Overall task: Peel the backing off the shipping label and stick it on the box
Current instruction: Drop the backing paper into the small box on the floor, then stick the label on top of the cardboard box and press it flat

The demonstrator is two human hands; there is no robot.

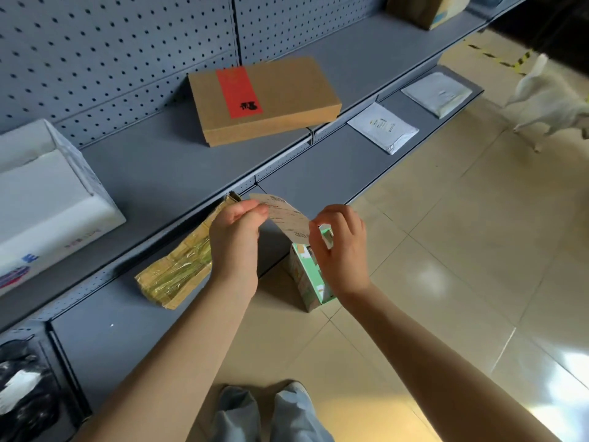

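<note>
Near the person's legs, both bare forearms reach forward over the floor [446,218]. The left hand [236,234] pinches one end of the shipping label [287,215] with its fingers [259,209] pressed together on the paper. The right hand [341,247] pinches the other end, thumb against fingertips. The label hangs in the air between them, bent like an arch, and its long axis runs from hand to hand. I cannot tell if the backing is already separating.

Just under the right hand, a small green box [307,275] stands at the edge of the low shelf [134,314], so this hand is nearer to it. Beside the left hand lies a gold-taped package [178,266]. Farther back on the upper shelf rests a brown carton [264,100].
</note>
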